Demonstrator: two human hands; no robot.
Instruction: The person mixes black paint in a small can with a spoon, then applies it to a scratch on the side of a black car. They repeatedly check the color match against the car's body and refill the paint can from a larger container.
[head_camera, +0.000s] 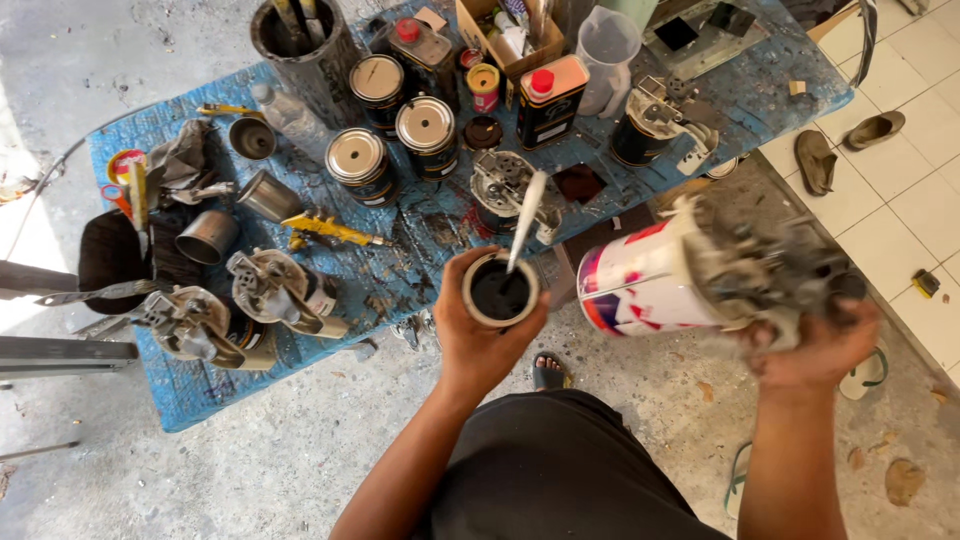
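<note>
My left hand (478, 335) grips a small round cup (500, 290) filled with black paint, held in front of the table's near edge. A white stir stick (527, 215) stands in the cup and leans up and to the right. My right hand (815, 345) holds a large white paint can (645, 280) with red and blue markings by its grimy pouring lid (765, 275). The can is tipped on its side, base toward the cup, to the right of it. No paint stream is visible.
A blue, paint-stained table (200, 390) carries several paint tins (425, 130), metal cups (208, 235), lidded pouring cans (270, 290), a plastic jug (606, 55) and a cardboard box (505, 40). Sandals (815, 160) lie on the tiled floor at right. My foot (548, 370) is below the cup.
</note>
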